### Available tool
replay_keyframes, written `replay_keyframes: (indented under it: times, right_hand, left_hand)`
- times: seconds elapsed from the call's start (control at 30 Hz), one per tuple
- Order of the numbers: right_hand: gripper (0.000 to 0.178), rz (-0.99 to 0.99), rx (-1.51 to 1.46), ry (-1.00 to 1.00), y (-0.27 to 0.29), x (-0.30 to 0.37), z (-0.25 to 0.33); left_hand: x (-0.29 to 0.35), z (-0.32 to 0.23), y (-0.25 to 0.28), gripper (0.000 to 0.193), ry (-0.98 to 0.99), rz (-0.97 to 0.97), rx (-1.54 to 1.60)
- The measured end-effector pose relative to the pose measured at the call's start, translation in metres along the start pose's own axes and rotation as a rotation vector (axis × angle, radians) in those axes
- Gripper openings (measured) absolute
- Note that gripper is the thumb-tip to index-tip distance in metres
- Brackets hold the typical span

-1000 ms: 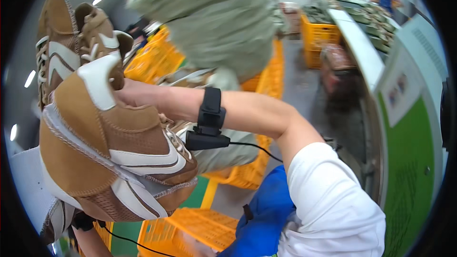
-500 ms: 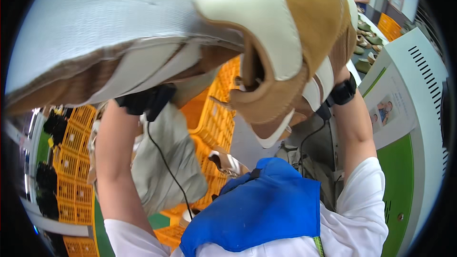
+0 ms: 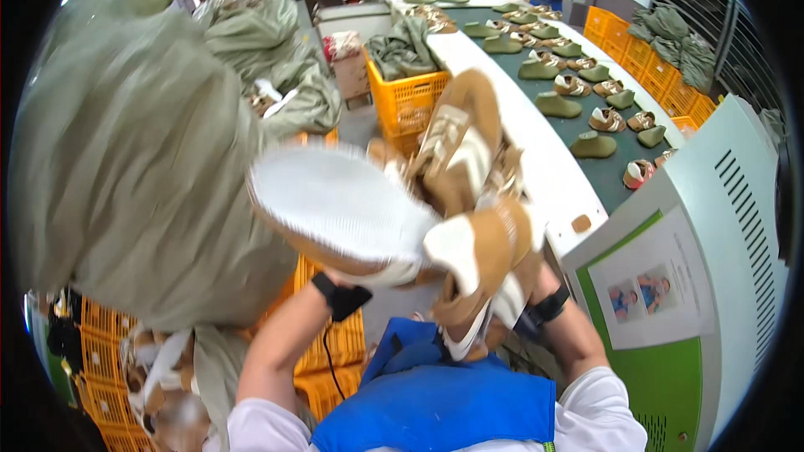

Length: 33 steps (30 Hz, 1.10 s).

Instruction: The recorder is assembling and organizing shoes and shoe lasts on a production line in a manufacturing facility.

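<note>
Currently, brown-and-white sneaker uppers bunched in mid-air between both hands, above the blue apron. Left hand holding from behind the upper with the pale, flat bottom; right hand holding the opposite side. Fingers mostly hidden. Beyond: dark green conveyor belt bearing olive shoe-shaped pieces and similar uppers. Yellow crate of olive cloth beside it; bulky grey-green sack at left.

The held shoes are tan and brown with white patches, one underside pale grey, ribbed. Olive-green forms line the dark green belt inside the white left edge of the counter.
</note>
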State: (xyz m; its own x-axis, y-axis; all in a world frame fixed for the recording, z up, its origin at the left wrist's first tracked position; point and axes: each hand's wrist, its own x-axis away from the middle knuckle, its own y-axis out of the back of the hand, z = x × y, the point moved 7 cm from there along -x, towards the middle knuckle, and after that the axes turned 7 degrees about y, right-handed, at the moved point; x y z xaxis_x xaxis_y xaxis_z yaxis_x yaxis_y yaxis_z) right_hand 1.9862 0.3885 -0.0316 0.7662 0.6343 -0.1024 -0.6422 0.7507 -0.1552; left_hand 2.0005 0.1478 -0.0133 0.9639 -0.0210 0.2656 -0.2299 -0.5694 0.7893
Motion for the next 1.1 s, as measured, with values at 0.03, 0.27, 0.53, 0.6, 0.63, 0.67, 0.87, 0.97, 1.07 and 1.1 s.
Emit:
replay_keyframes:
  times: [0.03, 0.27, 0.53, 0.6, 0.63, 0.67, 0.87, 0.97, 1.07, 1.1]
  right_hand:
    - [0.041, -0.012, -0.038, -0.042, 0.001, -0.010, -0.023]
    - [0.042, -0.005, -0.139, -0.174, 0.031, -0.141, -0.102]
    - [0.043, -0.021, -0.125, -0.128, 0.093, -0.323, -0.085]
    - [0.043, -0.020, -0.148, -0.131, 0.108, -0.360, -0.097]
    - [0.043, -0.014, -0.159, -0.128, 0.116, -0.385, -0.105]
    - [0.043, 0.009, -0.167, -0.118, 0.123, -0.416, -0.113]
    - [0.044, 0.085, -0.133, 0.056, 0.227, -0.671, -0.139]
    - [0.045, 0.076, -0.091, 0.214, 0.307, -0.820, -0.136]
    - [0.045, 0.055, -0.287, 0.149, 0.385, -0.933, -0.148]
    - [0.042, 0.087, -0.239, 0.136, 0.420, -0.954, -0.167]
  left_hand:
    - [-0.015, 0.017, -0.017, 0.067, 0.029, 0.050, 0.037]
    - [-0.136, 0.120, -0.033, 0.068, 0.208, 0.209, 0.260]
    - [-0.280, 0.174, 0.052, 0.070, 0.313, 0.183, 0.428]
    - [-0.315, 0.189, 0.066, 0.070, 0.344, 0.177, 0.487]
    - [-0.339, 0.195, 0.078, 0.071, 0.353, 0.163, 0.503]
    - [-0.353, 0.206, 0.083, 0.071, 0.376, 0.159, 0.527]
    - [-0.548, 0.235, 0.196, 0.072, 0.384, 0.033, 0.551]
    - [-0.677, 0.236, 0.284, 0.073, 0.364, -0.048, 0.491]
    - [-0.815, 0.235, 0.356, 0.074, 0.346, -0.097, 0.403]
    - [-0.866, 0.230, 0.368, 0.074, 0.329, -0.098, 0.373]
